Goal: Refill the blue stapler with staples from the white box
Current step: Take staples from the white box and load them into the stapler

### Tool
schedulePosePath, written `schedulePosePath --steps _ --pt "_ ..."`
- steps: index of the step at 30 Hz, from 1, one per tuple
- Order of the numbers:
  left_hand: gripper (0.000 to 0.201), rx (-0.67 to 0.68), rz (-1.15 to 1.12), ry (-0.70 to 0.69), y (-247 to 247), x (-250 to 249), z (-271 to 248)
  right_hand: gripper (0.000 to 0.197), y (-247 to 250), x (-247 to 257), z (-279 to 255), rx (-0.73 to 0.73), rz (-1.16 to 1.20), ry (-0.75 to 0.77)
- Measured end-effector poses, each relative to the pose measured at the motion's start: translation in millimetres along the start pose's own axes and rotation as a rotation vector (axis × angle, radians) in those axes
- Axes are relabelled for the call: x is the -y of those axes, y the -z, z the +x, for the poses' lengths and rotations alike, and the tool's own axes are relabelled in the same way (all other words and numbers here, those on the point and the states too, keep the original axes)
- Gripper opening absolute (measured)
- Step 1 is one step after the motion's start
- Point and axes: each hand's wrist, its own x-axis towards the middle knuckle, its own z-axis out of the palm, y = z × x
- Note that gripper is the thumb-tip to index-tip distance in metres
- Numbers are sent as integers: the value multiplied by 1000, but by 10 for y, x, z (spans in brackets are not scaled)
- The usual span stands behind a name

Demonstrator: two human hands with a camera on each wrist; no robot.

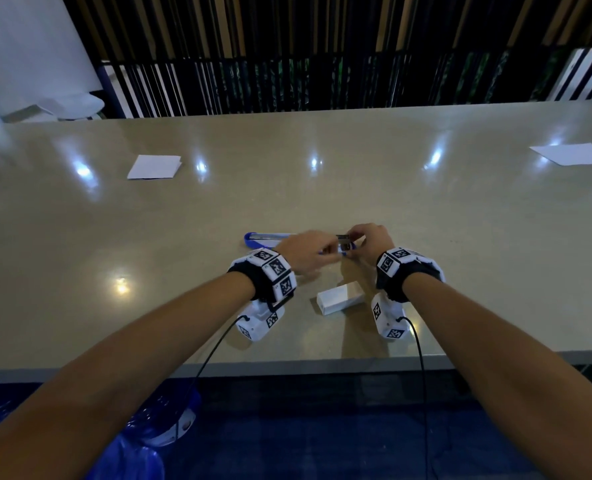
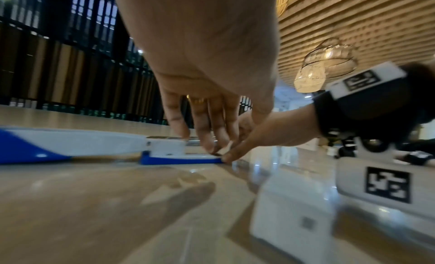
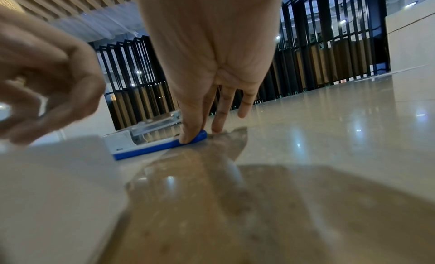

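The blue and white stapler lies opened flat on the table, its lid stretched out to the left. My left hand reaches down onto the metal magazine. Its fingertips are bunched there, pinching what looks like a strip of staples. My right hand grips the front end of the blue base, thumb on the near side and fingers behind it. The white box lies just in front of both hands, nearer the table edge.
A folded white paper lies far left on the tan table, and another sheet far right. The table's front edge runs just below my wrists. A dark slatted wall stands behind the table.
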Motion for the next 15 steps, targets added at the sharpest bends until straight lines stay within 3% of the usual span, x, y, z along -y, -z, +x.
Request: schedulePosePath --steps 2,4,6,9,13,15 --pt "33 153 10 -55 -44 -173 -35 35 7 -17 -51 0 4 23" --pt "28 192 27 -102 -150 -266 -78 38 9 -31 -131 -17 28 40" --pt "30 187 22 -132 -255 -288 -102 43 5 -43 -246 -27 69 40" --pt "53 194 2 -126 -319 -291 -128 48 -7 -107 -404 -55 104 47" --pt "45 123 -10 -18 -313 -283 -135 23 -20 -151 -582 -48 195 72" --pt "42 66 -37 42 -334 -262 -125 21 -36 -140 -650 0 223 106"
